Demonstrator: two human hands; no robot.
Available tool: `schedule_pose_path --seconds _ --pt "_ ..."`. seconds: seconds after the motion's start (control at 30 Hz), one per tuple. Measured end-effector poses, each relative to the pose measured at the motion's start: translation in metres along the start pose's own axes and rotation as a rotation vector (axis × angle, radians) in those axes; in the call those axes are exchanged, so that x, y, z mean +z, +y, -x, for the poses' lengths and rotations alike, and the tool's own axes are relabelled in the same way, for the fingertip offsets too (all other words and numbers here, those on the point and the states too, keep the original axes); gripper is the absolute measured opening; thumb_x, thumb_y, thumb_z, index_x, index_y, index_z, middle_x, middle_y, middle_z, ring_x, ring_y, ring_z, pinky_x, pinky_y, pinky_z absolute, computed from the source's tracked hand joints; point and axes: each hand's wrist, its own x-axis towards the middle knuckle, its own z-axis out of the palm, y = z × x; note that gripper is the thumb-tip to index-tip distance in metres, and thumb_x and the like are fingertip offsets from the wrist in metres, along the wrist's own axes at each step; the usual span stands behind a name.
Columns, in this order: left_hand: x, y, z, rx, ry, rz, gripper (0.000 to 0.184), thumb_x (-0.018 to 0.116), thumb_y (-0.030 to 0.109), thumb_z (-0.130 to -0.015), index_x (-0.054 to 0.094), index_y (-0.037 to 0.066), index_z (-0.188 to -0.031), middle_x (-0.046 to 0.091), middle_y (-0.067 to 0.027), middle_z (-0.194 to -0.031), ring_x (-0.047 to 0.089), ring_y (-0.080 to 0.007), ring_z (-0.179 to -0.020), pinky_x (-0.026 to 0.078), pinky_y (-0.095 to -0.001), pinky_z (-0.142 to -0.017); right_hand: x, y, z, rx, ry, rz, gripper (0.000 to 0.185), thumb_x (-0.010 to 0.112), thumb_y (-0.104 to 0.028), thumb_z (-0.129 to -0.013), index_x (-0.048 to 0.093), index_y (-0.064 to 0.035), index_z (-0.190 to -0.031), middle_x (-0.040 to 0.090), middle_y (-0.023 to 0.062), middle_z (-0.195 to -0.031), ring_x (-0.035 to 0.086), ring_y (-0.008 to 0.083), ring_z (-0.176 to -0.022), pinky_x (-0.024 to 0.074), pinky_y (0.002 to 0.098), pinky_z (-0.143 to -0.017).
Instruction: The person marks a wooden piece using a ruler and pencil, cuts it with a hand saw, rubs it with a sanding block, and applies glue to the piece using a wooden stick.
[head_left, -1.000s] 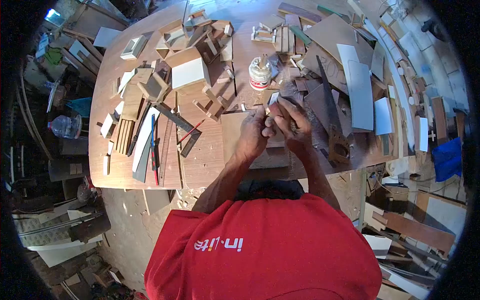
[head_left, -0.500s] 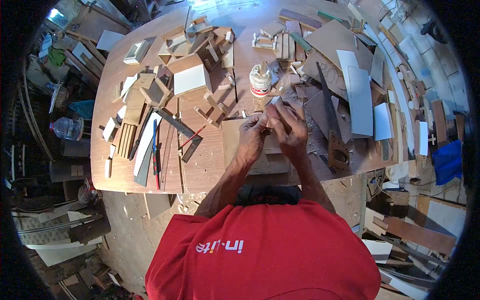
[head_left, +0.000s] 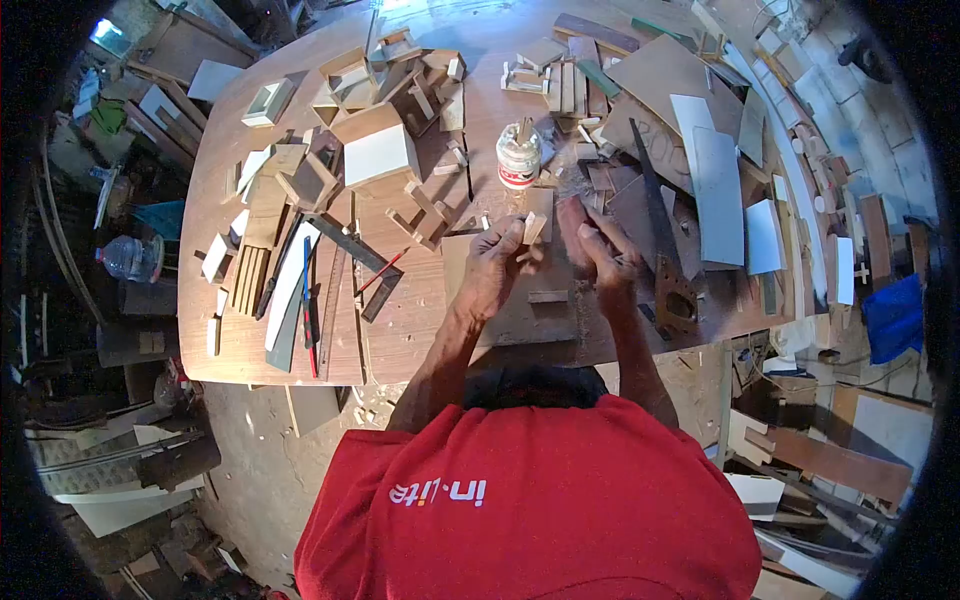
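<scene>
My left hand (head_left: 490,268) is closed on a small pale wood piece (head_left: 535,227), pinched near its fingertips. To its right my right hand (head_left: 608,250) grips a reddish-brown block (head_left: 573,225), held apart from the wood piece. Beyond the hands stands a glue jar (head_left: 518,158) with sticks in its mouth. Under and in front of the hands lies a flat board (head_left: 520,315) with a small wood strip (head_left: 548,297) on it. A handsaw (head_left: 665,240) lies to the right of my right hand.
Small wooden assemblies (head_left: 380,150) crowd the table's left half. Nearer are a metal square (head_left: 375,262), a red pencil (head_left: 383,271) and a blue-and-red tool (head_left: 309,310). Boards and white panels (head_left: 718,195) cover the right side. Wood shavings are scattered on the tabletop (head_left: 410,335).
My hands have moved apart. The reddish-brown block has come away to the right in my right hand, and the pale wood piece now shows in my left hand.
</scene>
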Motion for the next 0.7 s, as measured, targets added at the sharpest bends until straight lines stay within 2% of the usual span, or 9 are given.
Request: schedule_pose_path --seconds 0.1,0.23,0.37,0.43,0.53,0.57,0.63,0.67,0.7 --pt "-0.003 0.000 0.002 -0.100 0.085 -0.123 0.034 0.055 0.031 -0.097 0.062 0.000 -0.108 0.063 -0.0059 -0.090 0.060 -0.0124 -0.076 0.050 -0.0262 -0.064 0.006 0.008 0.002 0.013 -0.038 0.048 0.039 0.062 -0.018 -0.088 0.061 0.0052 -0.119 0.065 0.0196 -0.114 0.062 0.0237 -0.105 0.0452 0.0313 -0.093" --pt "-0.002 -0.002 0.006 -0.070 0.106 -0.280 0.031 0.057 0.034 -0.096 0.063 0.004 -0.100 0.060 -0.0024 -0.082 0.057 -0.0099 -0.072 0.047 -0.0244 -0.061 0.010 0.014 0.004 0.079 -0.076 0.098 0.037 0.063 -0.017 -0.087 0.062 0.0048 -0.118 0.066 0.0183 -0.112 0.062 0.0226 -0.102 0.0455 0.0312 -0.091" --pt "-0.007 0.005 0.009 -0.086 0.070 -0.536 0.025 0.056 0.026 -0.097 0.063 0.002 -0.095 0.058 -0.0016 -0.076 0.055 -0.0096 -0.065 0.046 -0.0241 -0.057 0.011 0.012 -0.003 0.086 -0.072 0.015 0.037 0.063 -0.018 -0.087 0.062 0.0039 -0.117 0.067 0.0167 -0.107 0.062 0.0211 -0.098 0.0456 0.0310 -0.089" --pt "-0.005 0.008 0.011 -0.130 0.055 -0.626 0.023 0.055 0.024 -0.097 0.063 0.002 -0.094 0.057 -0.0014 -0.075 0.055 -0.0096 -0.062 0.046 -0.0242 -0.055 0.010 0.016 -0.011 -0.040 -0.182 0.027 0.036 0.063 -0.018 -0.086 0.063 0.0018 -0.117 0.067 0.0144 -0.105 0.062 0.0188 -0.095 0.0455 0.0298 -0.087" --pt "-0.009 0.011 0.012 -0.129 0.078 -0.593 0.022 0.055 0.022 -0.097 0.062 0.001 -0.095 0.058 -0.0018 -0.076 0.055 -0.0100 -0.062 0.047 -0.0248 -0.056 -0.002 -0.008 -0.007 -0.011 -0.408 0.189 0.034 0.064 -0.018 -0.086 0.065 -0.0003 -0.114 0.067 0.0128 -0.104 0.063 0.0189 -0.094 0.0464 0.0301 -0.086" --pt "-0.012 0.009 0.014 -0.089 0.072 -0.549 0.023 0.056 0.022 -0.096 0.062 0.000 -0.094 0.058 -0.0023 -0.076 0.055 -0.0098 -0.062 0.048 -0.0245 -0.055 -0.011 0.009 -0.007 -0.013 -0.416 0.189 0.034 0.064 -0.018 -0.086 0.065 -0.0003 -0.114 0.067 0.0128 -0.104 0.063 0.0189 -0.094 0.0464 0.0301 -0.086" --pt "-0.019 0.008 0.014 -0.045 0.069 -0.506 0.024 0.058 0.022 -0.095 0.062 -0.001 -0.094 0.058 -0.0028 -0.077 0.056 -0.0096 -0.061 0.048 -0.0243 -0.054 -0.031 0.058 -0.009 -0.181 -0.303 0.510 0.032 0.064 -0.017 -0.085 0.065 -0.0039 -0.114 0.068 0.0133 -0.100 0.063 0.0234 -0.095 0.0479 0.0339 -0.085" --pt "-0.021 0.007 0.013 0.007 0.047 -0.507 0.022 0.058 0.019 -0.095 0.062 -0.002 -0.098 0.058 -0.0032 -0.078 0.056 -0.0097 -0.061 0.049 -0.0246 -0.055 -0.033 0.050 -0.005 -0.134 -0.289 0.468 0.037 0.067 -0.017 -0.082 0.063 -0.0064 -0.118 0.064 0.0163 -0.102 0.061 0.0315 -0.099 0.0481 0.0396 -0.086" --pt "-0.023 0.006 0.013 0.056 0.025 -0.508 0.020 0.057 0.017 -0.096 0.062 -0.002 -0.102 0.058 -0.0035 -0.079 0.056 -0.0097 -0.061 0.049 -0.0248 -0.056 -0.040 0.068 -0.002 -0.134 -0.295 0.469 0.037 0.067 -0.017 -0.082 0.063 -0.0064 -0.118 0.064 0.0163 -0.102 0.061 0.0315 -0.099 0.0481 0.0396 -0.086"
